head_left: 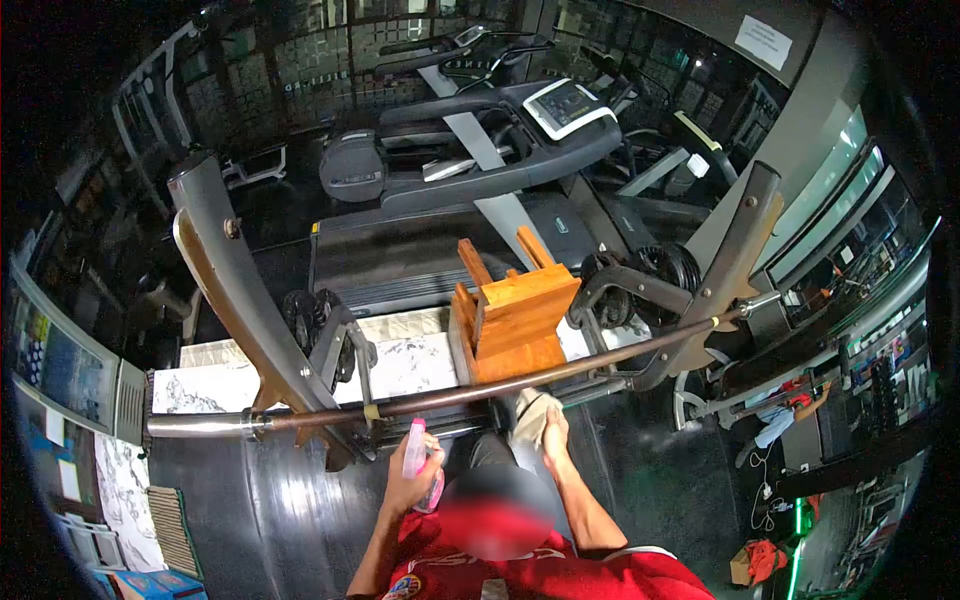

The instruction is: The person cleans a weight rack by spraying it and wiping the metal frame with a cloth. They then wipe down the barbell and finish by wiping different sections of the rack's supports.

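Note:
My left hand [426, 474] is wrapped round a pink spray bottle [411, 452], held upright just below the barbell [470, 391]. In my right hand [556, 441] is a bunched beige cloth [529, 412], close under the middle of the bar. The long bar rests across a rack, between a left upright [245, 290] and a right upright [728, 262]. Its bare shaft looks brownish, and the left sleeve is shiny metal. No plates sit on the visible sleeves.
Behind the bar stands a wooden seat-like piece [520, 315] on a marble-patterned ledge [410, 362]. Treadmills [500, 190] fill the back. Weight plates [668, 272] hang by the rack. At right, a person [780, 415] is near other equipment, and an orange bag [765, 560] lies on the floor.

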A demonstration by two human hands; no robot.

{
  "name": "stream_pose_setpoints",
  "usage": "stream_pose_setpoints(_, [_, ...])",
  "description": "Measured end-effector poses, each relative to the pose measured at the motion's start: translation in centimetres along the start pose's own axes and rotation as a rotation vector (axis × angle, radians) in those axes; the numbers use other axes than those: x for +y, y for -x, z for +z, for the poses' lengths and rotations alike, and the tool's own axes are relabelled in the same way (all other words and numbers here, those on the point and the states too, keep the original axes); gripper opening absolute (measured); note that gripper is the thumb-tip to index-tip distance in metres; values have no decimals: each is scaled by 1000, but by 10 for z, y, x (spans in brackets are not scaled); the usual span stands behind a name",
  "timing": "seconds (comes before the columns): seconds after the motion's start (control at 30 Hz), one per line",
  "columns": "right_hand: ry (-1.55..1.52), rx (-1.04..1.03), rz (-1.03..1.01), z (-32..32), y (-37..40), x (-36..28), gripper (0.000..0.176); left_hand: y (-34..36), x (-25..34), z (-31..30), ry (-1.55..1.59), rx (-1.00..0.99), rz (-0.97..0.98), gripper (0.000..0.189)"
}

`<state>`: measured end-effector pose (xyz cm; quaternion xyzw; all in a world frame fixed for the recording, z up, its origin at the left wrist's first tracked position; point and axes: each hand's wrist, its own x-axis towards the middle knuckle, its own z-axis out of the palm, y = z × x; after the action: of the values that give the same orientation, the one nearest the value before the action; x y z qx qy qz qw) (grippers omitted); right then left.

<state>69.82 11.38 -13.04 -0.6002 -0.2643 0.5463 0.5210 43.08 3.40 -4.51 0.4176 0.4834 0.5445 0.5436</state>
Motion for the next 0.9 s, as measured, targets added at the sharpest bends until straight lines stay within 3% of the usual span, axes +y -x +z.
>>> stream_pose_setpoints(0.03, [-440,-47,153,1,-20,9,43,2,1,0,4,8,-2,18])
stream_pose_setpoints(0.1, [-902,-113,280,15,-36,-20,40,7,7,0,18,-13,-58,18])
stream_pose_setpoints(0.2, [-1099,-2,395,36,-58,-58,35,12,8,2,-62,-7,-46,18])
stream_pose_setpoints(0.23, [-1100,-4,397,29,-70,-44,35,13,5,0,-65,-5,-46,18])
stream_pose_setpoints(0.3, [-1317,-571,188,6,-104,4,27,16,-2,-2,-97,-8,-9,17])
stream_pose_setpoints(0.33, [-1318,-206,280,43,-47,-69,25,16,0,-1,-97,-6,-9,17])
stream_pose_setpoints(0.37, [-1319,-203,284,47,-32,-76,25,18,3,1,-59,2,-26,17])
stream_pose_setpoints(0.43, [-1004,-83,182,50,-19,-79,26,20,4,1,-28,5,-48,16])
stream_pose_setpoints(0.47, [-1051,-702,-56,17,-48,-26,34,20,3,2,-20,12,-46,16])
stream_pose_setpoints(0.5, [-1054,-698,-57,19,-33,-36,34,20,2,2,-10,19,-44,16])
stream_pose_setpoints(0.57, [-644,-39,30,29,15,-75,42,18,0,2,-16,19,-44,15])
stream_pose_setpoints(0.6, [-457,-42,-57,17,19,-74,44,16,-1,3,-23,22,-40,15])
stream_pose_setpoints(0.63, [-542,133,-293,28,18,-82,39,14,0,5,-20,17,-38,15])
stream_pose_setpoints(0.7, [135,329,-667,11,12,-85,33,10,3,8,-48,-15,-53,14])
stream_pose_setpoints(0.73, [239,330,-651,12,14,-97,27,8,6,10,-49,-19,-52,14])
stream_pose_setpoints(0.77, [499,343,-838,9,2,-101,22,6,9,14,-69,-30,-55,14])
stream_pose_setpoints(0.83, [1098,164,-998,6,-12,-112,19,4,13,18,-91,-41,-62,14])
stream_pose_setpoints(0.87, [1261,-6,-1171,6,-33,-112,21,4,14,20,-80,-57,-64,14])
stream_pose_setpoints(0.9, [1262,-7,-1167,3,-44,-108,21,5,14,22,-69,-74,-67,14])
